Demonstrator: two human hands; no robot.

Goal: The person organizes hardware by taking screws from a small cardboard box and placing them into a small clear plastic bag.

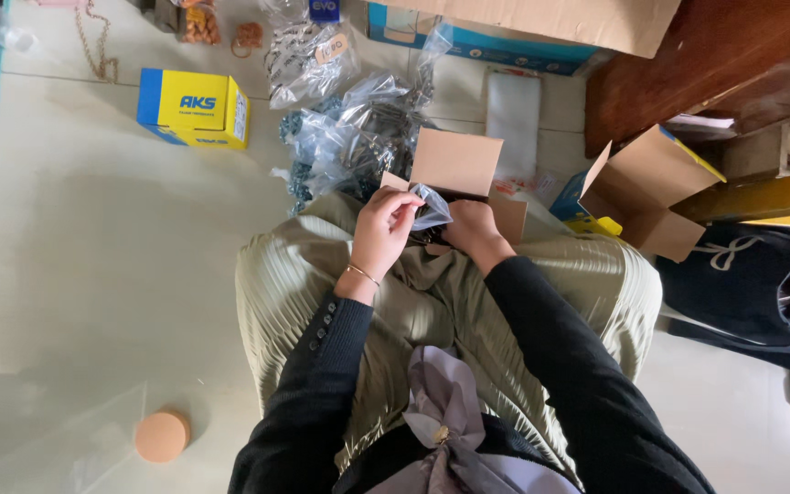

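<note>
I sit on a pale tiled floor with an olive pleated skirt over my knees. My left hand [384,230] pinches the edge of a small clear plastic bag [432,207]. My right hand [472,229] grips the same bag from the other side, its fingers partly hidden behind it. Both hands hover over a small open cardboard box [454,160] that rests on my lap, flaps up. What lies in the bag is too small to tell.
Several clear bags of dark small parts [358,128] lie beyond the box. A yellow and blue carton [194,108] stands at the upper left, an open carton [646,192] at the right, a round orange lid [162,436] at the lower left. Wooden furniture [715,64] fills the upper right.
</note>
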